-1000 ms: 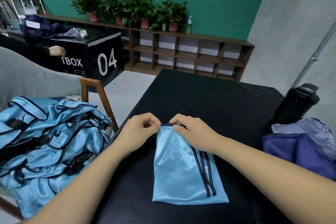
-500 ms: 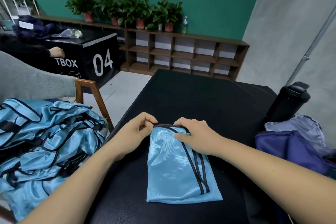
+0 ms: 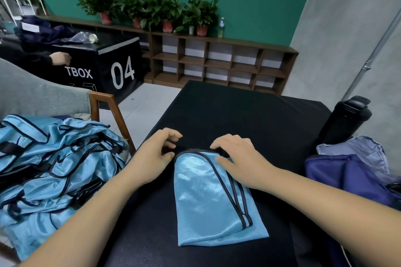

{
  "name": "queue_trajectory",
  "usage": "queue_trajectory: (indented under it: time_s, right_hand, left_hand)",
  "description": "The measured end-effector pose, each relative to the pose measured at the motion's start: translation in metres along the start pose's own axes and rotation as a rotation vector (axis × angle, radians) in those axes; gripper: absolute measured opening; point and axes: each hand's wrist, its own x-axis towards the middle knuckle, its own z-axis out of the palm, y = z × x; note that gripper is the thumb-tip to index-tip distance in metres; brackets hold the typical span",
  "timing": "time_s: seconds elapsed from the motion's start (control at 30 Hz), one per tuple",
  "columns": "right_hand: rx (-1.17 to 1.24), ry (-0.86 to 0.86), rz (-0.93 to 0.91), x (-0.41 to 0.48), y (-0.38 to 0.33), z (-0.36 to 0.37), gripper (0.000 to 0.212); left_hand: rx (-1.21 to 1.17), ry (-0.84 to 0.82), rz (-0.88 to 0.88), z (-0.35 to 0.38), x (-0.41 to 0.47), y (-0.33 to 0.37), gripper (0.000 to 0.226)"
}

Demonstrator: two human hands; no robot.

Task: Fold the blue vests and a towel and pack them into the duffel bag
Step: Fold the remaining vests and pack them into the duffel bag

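A folded blue vest (image 3: 208, 199) with dark trim lies on the black table (image 3: 238, 110) in front of me. My right hand (image 3: 238, 156) holds its top right corner, fingers curled over the trimmed edge and thumb on the fabric. My left hand (image 3: 156, 154) hovers just left of the vest's top edge, fingers loosely curled and holding nothing. A heap of unfolded blue vests (image 3: 54, 158) fills the chair at my left. At the right edge sits the dark purple duffel bag (image 3: 351, 178) with a pale lilac cloth (image 3: 358, 149) behind it.
A black bottle (image 3: 345, 119) stands at the table's right edge. The wooden chair arm (image 3: 112, 115) is close to the table's left side. Beyond are a black box marked TBOX 04 (image 3: 104, 67), another person's hand (image 3: 59, 58) and a low shelf (image 3: 217, 63) with plants.
My left hand has let go of the vest's top edge and lifted slightly away. The vest's top end now looks rounded. My right hand stays at the top right corner.
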Motion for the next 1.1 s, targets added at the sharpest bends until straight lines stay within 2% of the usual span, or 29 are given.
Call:
queue_trajectory:
  time_s: [0.13, 0.33, 0.4, 0.47, 0.53, 0.77, 0.83, 0.93, 1.03, 1.1]
  right_hand:
    - [-0.021, 0.060, -0.144, -0.030, -0.010, -0.014, 0.023]
    - [-0.093, -0.065, -0.308, -0.084, -0.017, -0.018, 0.021]
    - [-0.139, -0.120, -0.335, -0.097, -0.018, -0.018, 0.020]
    - [-0.168, -0.153, -0.339, -0.107, -0.019, -0.022, 0.028]
    - [-0.195, -0.170, -0.341, -0.115, -0.020, -0.026, 0.036]
    - [-0.308, -0.246, -0.382, -0.122, -0.021, -0.024, 0.033]
    - [-0.262, -0.239, -0.343, -0.121, -0.022, -0.021, 0.040]
    - [-0.182, -0.229, -0.332, -0.117, -0.023, -0.014, 0.051]
    - [-0.077, -0.201, -0.295, -0.113, -0.023, -0.008, 0.026]
    - [0.060, -0.166, -0.179, -0.110, -0.024, -0.007, 0.010]
  left_hand:
    - [0.134, 0.011, 0.174, -0.001, -0.021, 0.030, 0.037]
    - [0.213, -0.252, 0.312, 0.015, -0.077, 0.061, 0.016]
    - [0.221, -0.327, 0.342, 0.026, -0.089, 0.071, 0.022]
    - [0.294, -0.388, 0.371, 0.038, -0.095, 0.078, 0.039]
    - [0.353, -0.432, 0.391, 0.045, -0.099, 0.082, 0.043]
    - [0.466, -0.418, 0.409, 0.046, -0.102, 0.082, 0.016]
    - [0.471, -0.413, 0.404, 0.046, -0.101, 0.083, 0.011]
    - [0.357, -0.421, 0.364, 0.040, -0.099, 0.088, 0.010]
    - [0.204, -0.399, 0.258, 0.032, -0.099, 0.091, 0.009]
    - [0.122, -0.386, 0.188, 0.028, -0.098, 0.091, 0.012]
